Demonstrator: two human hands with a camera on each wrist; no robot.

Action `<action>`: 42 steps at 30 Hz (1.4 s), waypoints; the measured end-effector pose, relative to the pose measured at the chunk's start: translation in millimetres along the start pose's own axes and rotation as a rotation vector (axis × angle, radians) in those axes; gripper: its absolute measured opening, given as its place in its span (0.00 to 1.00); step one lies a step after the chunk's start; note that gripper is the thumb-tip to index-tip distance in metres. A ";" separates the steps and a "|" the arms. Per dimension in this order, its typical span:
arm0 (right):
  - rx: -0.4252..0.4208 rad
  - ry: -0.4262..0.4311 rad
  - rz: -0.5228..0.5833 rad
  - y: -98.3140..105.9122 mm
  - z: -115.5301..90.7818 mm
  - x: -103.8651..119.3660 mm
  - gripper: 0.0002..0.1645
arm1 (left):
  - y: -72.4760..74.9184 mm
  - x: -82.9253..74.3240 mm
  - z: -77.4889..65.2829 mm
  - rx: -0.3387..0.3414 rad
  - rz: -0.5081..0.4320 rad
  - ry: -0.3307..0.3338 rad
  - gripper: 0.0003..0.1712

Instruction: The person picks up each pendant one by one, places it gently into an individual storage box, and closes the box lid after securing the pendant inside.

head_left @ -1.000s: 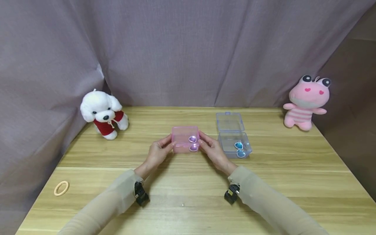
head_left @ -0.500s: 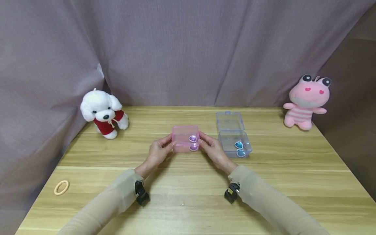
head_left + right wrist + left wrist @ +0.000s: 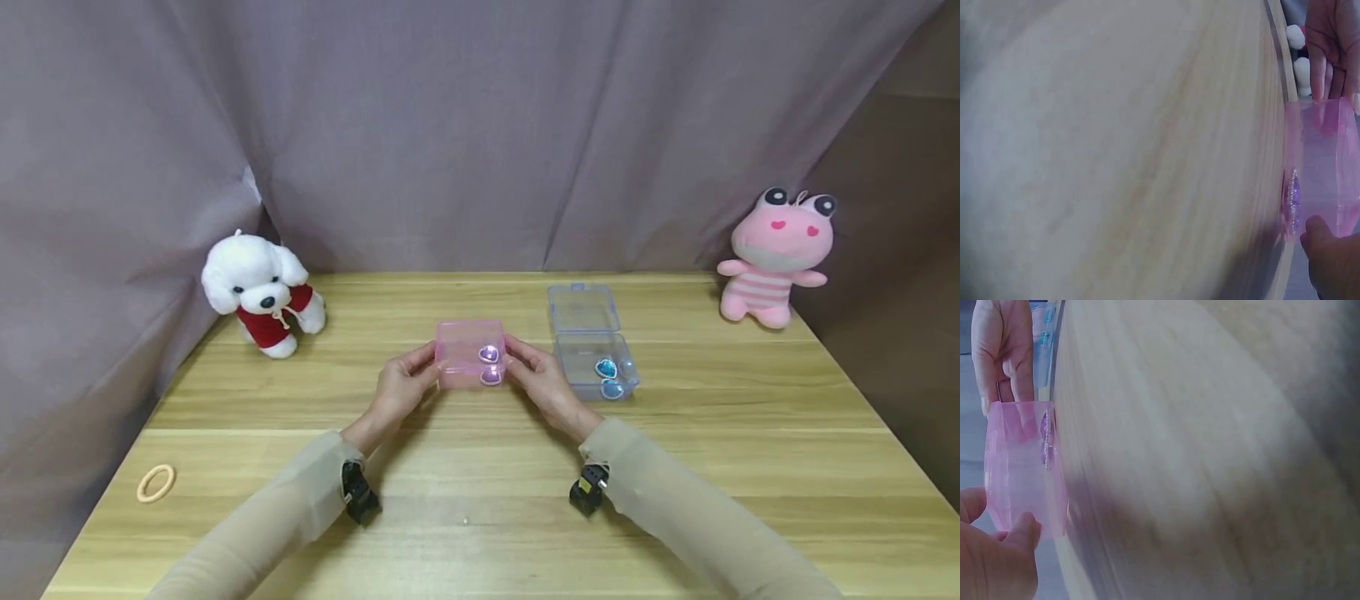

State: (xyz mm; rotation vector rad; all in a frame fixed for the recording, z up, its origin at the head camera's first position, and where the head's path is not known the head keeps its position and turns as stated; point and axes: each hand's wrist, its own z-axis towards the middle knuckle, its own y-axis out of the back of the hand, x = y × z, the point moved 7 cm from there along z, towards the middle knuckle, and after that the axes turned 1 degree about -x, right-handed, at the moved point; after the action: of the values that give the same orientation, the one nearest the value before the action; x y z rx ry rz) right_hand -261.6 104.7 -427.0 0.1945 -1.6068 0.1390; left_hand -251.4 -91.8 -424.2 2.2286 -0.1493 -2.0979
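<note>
A small clear pink box (image 3: 460, 350) with its lid down stands on the table. A purple heart-shaped gem (image 3: 490, 355) with a beaded rim shows inside it, through the lid and again through the front wall. My left hand (image 3: 400, 390) grips the box's left side, and my right hand (image 3: 550, 388) grips its right side, each with the thumb at the front. In the right wrist view the purple gem (image 3: 1295, 187) lies at the bottom of the box, near my right thumb. Just right of my right hand is a clear bluish box (image 3: 573, 358), lid raised, with a blue gem (image 3: 606, 369) inside.
At the back left sits a white plush dog (image 3: 255, 275) in a red shirt. A pink plush frog (image 3: 780, 250) sits at the back right. Near the left edge lies a pale ring (image 3: 156, 483). A grey curtain (image 3: 420, 133) hangs behind the wooden table (image 3: 480, 467).
The head view has shifted slightly, so the scene appears a little further left. Both hands keep their grip on the pink box, which holds its place.
</note>
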 end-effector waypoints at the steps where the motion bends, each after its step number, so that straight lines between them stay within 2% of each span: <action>1: -0.003 -0.003 0.002 0.6 -0.5 1.1 0.29 | 0.7 -0.1 0.6 -0.004 -0.002 0.011 0.27; 5: -0.045 0.017 -0.011 11.7 -5.3 16.2 0.29 | 5.0 -15.9 5.7 -0.052 0.007 -0.026 0.28; 7: -0.069 0.047 -0.021 24.3 -9.4 29.3 0.29 | 4.4 -31.0 10.4 -0.067 0.001 -0.067 0.28; 9: -0.096 0.098 -0.038 42.7 -14.3 43.0 0.29 | -1.5 -48.5 15.9 -0.052 -0.013 -0.107 0.29; 13: -0.161 0.211 -0.016 92.1 -24.6 60.5 0.29 | -29.5 -74.3 28.2 0.047 -0.103 -0.081 0.29; 15: -0.175 0.257 0.011 118.1 -29.5 61.9 0.30 | -49.4 -80.9 35.2 0.106 -0.153 -0.042 0.29; 17: -0.154 0.283 0.025 140.0 -33.9 58.4 0.31 | -69.9 -83.0 42.1 0.156 -0.187 0.018 0.29; 20: -0.067 0.256 -0.032 161.0 -40.0 45.9 0.33 | -97.9 -79.6 52.3 0.203 -0.252 0.124 0.29; 22: 0.011 0.211 -0.089 167.6 -43.0 34.7 0.36 | -112.7 -75.5 57.8 0.207 -0.293 0.190 0.29; 24: 0.092 0.166 -0.118 170.0 -45.5 23.7 0.39 | -133.6 -36.9 97.8 0.215 -0.324 0.193 0.29; 25: 0.127 0.146 -0.128 170.3 -46.5 18.7 0.41 | -137.0 -36.7 98.9 0.207 -0.312 0.199 0.30; 26: 0.160 0.127 -0.128 170.5 -47.2 13.9 0.42 | -144.1 -25.5 112.1 0.210 -0.312 0.181 0.31; 29: 0.238 0.069 -0.116 168.7 -49.1 2.7 0.45 | -155.9 -9.6 131.0 0.179 -0.251 0.178 0.31; 31: 0.265 0.036 -0.129 167.9 -49.8 -2.8 0.47 | -151.2 -37.1 104.4 0.152 -0.209 0.214 0.32; 32: 0.272 0.022 -0.132 167.6 -50.0 -4.8 0.47 | -155.0 -32.5 109.1 0.156 -0.202 0.217 0.32; 33: 0.273 0.015 -0.141 167.5 -50.2 -6.2 0.48 | -154.5 -38.6 102.0 0.146 -0.181 0.245 0.31; 34: 0.274 0.012 -0.149 167.5 -50.1 -7.3 0.48 | -156.0 -37.1 104.1 0.150 -0.187 0.235 0.32; 40: 0.243 0.006 -0.143 167.3 -49.3 -8.6 0.48 | -170.8 -24.4 118.5 0.123 -0.172 0.278 0.32; 41: 0.237 0.002 -0.133 167.2 -49.1 -8.7 0.48 | -171.5 -29.5 113.1 0.105 -0.165 0.296 0.31; 42: 0.235 0.005 -0.129 167.1 -48.9 -8.7 0.48 | -174.2 -21.1 122.1 0.098 -0.180 0.285 0.31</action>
State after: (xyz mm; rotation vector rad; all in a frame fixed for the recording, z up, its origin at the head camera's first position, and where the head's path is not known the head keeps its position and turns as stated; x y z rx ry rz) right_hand -248.6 278.5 -428.3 0.4780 -1.5665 0.2289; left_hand -371.4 84.9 -432.1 2.6601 -0.0353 -1.8577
